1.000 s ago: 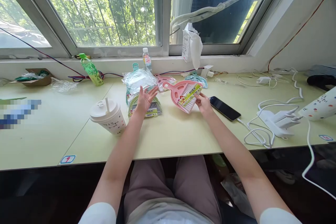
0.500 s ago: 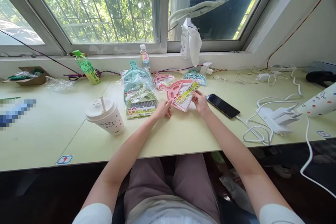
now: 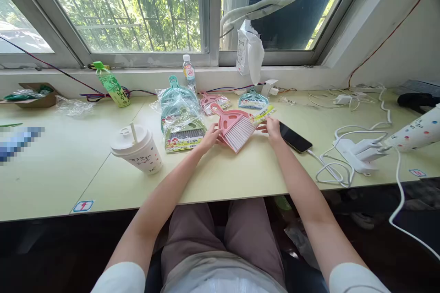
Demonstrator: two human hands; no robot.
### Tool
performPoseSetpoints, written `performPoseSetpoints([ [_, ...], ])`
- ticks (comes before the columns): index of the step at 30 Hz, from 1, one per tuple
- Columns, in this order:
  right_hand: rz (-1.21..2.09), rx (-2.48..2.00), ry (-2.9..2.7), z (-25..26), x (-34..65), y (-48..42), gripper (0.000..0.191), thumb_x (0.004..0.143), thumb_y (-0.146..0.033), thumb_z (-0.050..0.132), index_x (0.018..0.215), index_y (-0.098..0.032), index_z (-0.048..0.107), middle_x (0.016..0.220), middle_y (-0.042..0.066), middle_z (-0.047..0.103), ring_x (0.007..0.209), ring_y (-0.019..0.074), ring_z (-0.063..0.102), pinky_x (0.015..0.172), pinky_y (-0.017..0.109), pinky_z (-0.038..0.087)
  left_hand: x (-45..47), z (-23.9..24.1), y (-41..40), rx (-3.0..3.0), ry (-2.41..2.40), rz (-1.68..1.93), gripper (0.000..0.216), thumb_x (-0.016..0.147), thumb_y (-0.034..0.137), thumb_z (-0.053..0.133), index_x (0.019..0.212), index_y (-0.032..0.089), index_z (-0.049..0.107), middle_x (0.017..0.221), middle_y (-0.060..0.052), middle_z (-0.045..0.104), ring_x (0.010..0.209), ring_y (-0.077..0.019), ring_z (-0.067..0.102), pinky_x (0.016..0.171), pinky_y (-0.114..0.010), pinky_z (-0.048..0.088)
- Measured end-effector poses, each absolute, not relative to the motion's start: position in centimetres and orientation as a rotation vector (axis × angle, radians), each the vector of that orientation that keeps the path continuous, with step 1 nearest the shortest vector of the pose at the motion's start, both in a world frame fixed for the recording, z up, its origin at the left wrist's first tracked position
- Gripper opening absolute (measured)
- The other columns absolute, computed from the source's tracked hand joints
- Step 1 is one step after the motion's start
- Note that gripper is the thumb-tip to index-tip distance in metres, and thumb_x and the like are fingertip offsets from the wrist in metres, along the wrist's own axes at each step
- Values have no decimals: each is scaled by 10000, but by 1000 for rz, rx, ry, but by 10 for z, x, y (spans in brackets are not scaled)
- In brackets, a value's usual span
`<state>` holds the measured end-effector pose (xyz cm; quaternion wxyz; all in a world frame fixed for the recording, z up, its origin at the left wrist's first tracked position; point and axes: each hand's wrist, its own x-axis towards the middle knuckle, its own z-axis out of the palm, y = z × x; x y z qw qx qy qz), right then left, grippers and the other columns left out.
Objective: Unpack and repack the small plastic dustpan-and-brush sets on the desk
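Note:
A pink hand brush (image 3: pixel 232 121) with white bristles is tilted above the table, its bristles toward me. My left hand (image 3: pixel 212 138) grips it at its left edge, fingers closed. At the brush's right side, my right hand (image 3: pixel 272 129) pinches a yellow printed label (image 3: pixel 264 114). The label sticks out past the bristles' right corner; whether it still touches the brush I cannot tell. Left of my hands lie a bagged green brush set (image 3: pixel 185 135) and bagged teal dustpans (image 3: pixel 175 96). Behind the held brush are another pink brush (image 3: pixel 213 101) and a teal brush (image 3: pixel 253 100).
A lidded paper cup (image 3: pixel 139 151) stands left of my left forearm. A phone (image 3: pixel 296 138) on a white cable lies beside my right hand, with a power strip (image 3: pixel 357 153) further right. Bottles (image 3: pixel 113 87) and a hanging tissue pack (image 3: pixel 248 50) are along the window side.
The yellow label, earlier across the bristles, has shifted right off them with my right hand. The bristles are now uncovered, and the brush has turned slightly in my left hand.

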<state>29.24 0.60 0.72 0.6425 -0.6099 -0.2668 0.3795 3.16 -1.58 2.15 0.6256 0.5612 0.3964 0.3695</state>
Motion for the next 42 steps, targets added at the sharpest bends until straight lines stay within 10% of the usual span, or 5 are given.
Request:
performPoseSetpoints([
  [7,878,-1169,-201,13,315,5,463,1024,-408,104,990,-204,518,790,44,677,559,85,638,411,146,443,33,18,-16,1324,921,722,199,919,224,475,1108,167,450,816,-25,637,648,-137,653,646,-314,585],
  [13,645,-1544,-893,14,268,-7,156,927,-303,444,1013,-206,531,942,48,647,647,123,615,580,237,475,34,20,-16,1372,933,698,196,918,197,445,1054,128,569,786,-33,648,637,-123,648,615,-259,564],
  [21,-254,-1861,-1888,20,209,-40,332,941,-412,449,873,-169,664,964,128,663,934,261,604,738,332,427,50,18,-32,1559,976,807,223,910,184,427,957,125,637,787,-35,651,668,-143,652,636,-267,547],
  [42,217,-1429,-1507,17,222,-21,207,727,-413,594,773,-213,558,886,49,642,808,205,580,788,349,451,63,20,-39,2030,1128,1132,436,1021,332,232,1333,178,495,1231,-100,648,1116,-224,621,973,-371,478],
])
